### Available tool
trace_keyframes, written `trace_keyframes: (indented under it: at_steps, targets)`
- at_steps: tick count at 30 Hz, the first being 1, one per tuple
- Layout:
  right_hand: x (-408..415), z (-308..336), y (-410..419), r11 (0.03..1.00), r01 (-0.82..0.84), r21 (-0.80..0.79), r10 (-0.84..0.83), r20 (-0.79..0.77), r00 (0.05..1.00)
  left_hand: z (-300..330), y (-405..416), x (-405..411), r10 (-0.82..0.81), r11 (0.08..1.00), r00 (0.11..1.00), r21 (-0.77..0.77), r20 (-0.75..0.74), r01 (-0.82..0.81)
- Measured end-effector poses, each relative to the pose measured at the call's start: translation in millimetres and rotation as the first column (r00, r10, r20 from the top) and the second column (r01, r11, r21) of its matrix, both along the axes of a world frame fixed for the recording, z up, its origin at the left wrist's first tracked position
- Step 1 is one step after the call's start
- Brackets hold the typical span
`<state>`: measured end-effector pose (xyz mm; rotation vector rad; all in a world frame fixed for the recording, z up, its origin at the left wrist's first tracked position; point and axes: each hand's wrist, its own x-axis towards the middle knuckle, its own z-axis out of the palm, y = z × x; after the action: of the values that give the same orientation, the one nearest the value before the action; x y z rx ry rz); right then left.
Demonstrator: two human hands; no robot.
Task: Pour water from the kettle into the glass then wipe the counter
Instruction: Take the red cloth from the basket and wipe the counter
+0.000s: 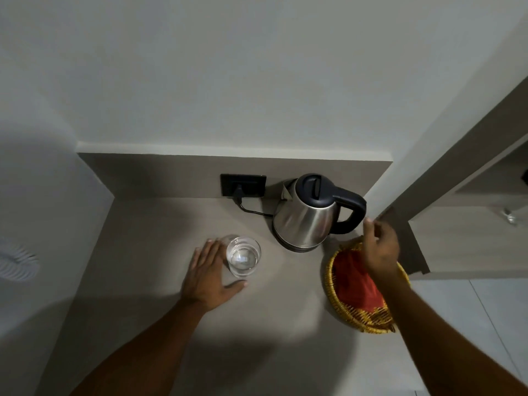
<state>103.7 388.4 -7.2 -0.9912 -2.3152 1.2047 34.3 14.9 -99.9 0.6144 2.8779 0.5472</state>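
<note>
While the kettle (pixel 307 215) sits on its base behind the glass (pixel 243 256), unpoured I judge, the open left hand (pixel 210 274) rests beside the glass and the loosely curled, empty right hand (pixel 380 247) nears the kettle's handle; wiping remains.

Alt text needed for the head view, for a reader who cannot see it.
Right hand reaches toward the steel kettle's black handle, above a wicker basket holding red cloth. Left hand rests open on the grey counter beside a clear glass.
</note>
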Motion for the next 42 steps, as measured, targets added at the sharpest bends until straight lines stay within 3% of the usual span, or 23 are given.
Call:
trace_keyframes:
  at_steps: [3,5,9,16,19,21,23,25,29,34,37,39,42]
  targets:
    - [39,-36,-5,0.972,-0.133,0.193,0.078,0.271,0.959,-8,-6,0,-0.043,0.988,0.997,-0.149,-0.062,0.034]
    - [52,-54,-12,0.946,-0.233,0.226,0.122,0.419,0.9,-8,-4,-2,-0.068,0.983,0.996,-0.177,-0.06,0.057]
    - [55,-72,-22,0.886,-0.345,0.309,0.123,0.561,0.818,-9,-5,-3,-0.083,0.974,0.995,-0.215,-0.051,0.07]
    - [48,-73,-24,0.923,-0.241,0.299,0.043,0.543,0.839,-9,-5,-4,-0.104,0.968,0.993,-0.236,-0.053,0.089]
    - [42,-59,-20,0.99,0.021,0.139,-0.065,0.324,0.944,-9,-5,-3,-0.095,0.965,0.995,-0.25,-0.037,0.083]
    - [41,-47,-29,0.986,0.078,0.147,-0.099,0.14,0.985,-9,-4,-3,-0.09,0.966,0.995,-0.248,-0.032,0.08]
    - [41,-35,-55,0.967,-0.02,0.253,0.009,0.043,0.999,-9,-4,-3,-0.088,0.968,0.996,-0.239,-0.034,0.078]
    - [39,-34,-90,0.937,-0.18,0.299,0.17,0.059,0.984,-10,-5,-3,-0.093,0.969,0.995,-0.234,-0.035,0.082]
    - [27,-52,-148,0.808,-0.452,0.378,0.395,0.224,0.891,-13,-5,-4,-0.085,0.971,0.996,-0.226,-0.041,0.074]
    - [22,-87,-162,0.698,-0.598,0.394,0.41,0.465,0.785,-16,-6,-4,-0.062,0.977,0.997,-0.209,-0.038,0.053]
    - [22,-94,-158,0.681,-0.605,0.413,0.405,0.475,0.781,-9,-3,-6,-0.018,0.992,1.0,-0.122,0.009,0.019]
    - [22,-94,-158,0.677,-0.604,0.421,0.407,0.469,0.784,3,1,-12,-0.007,0.992,0.995,0.123,0.102,-0.006]
    - [24,-95,-160,0.684,-0.602,0.413,0.402,0.475,0.783,22,13,-15,0.0,0.897,0.996,0.44,0.091,-0.04]
